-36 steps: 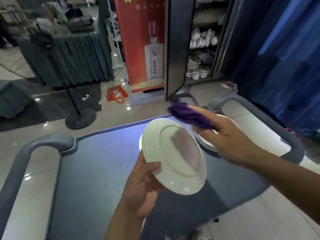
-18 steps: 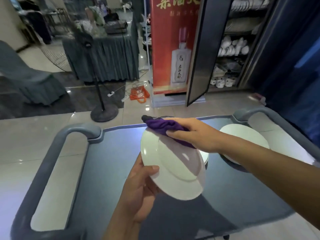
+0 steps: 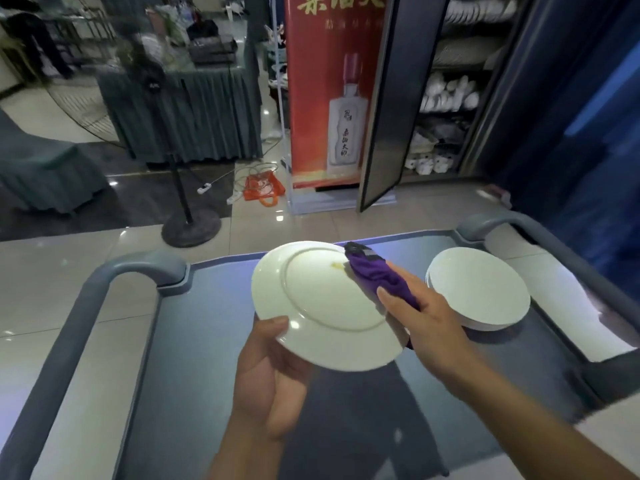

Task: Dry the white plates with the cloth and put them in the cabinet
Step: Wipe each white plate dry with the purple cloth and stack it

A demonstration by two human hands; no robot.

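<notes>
The left hand (image 3: 266,372) is gripping a round white ceramic plate (image 3: 322,306) while the right hand (image 3: 420,318) is pressing a bunched purple cloth (image 3: 377,277) onto it. Both are hovering over a grey-blue plastic cart (image 3: 194,341); a stack of white plates (image 3: 479,289) is sitting right of the hands. Beyond them, an open dark cabinet (image 3: 446,98) is standing on the glossy tiled floor (image 3: 69,258).

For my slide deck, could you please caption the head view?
Left hand holds a white plate while the right hand wipes it with a purple cloth over a cart.

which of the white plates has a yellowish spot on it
The plate held in the left hand, with the purple cloth on it. The stacked plates on the cart show no spot.
</notes>
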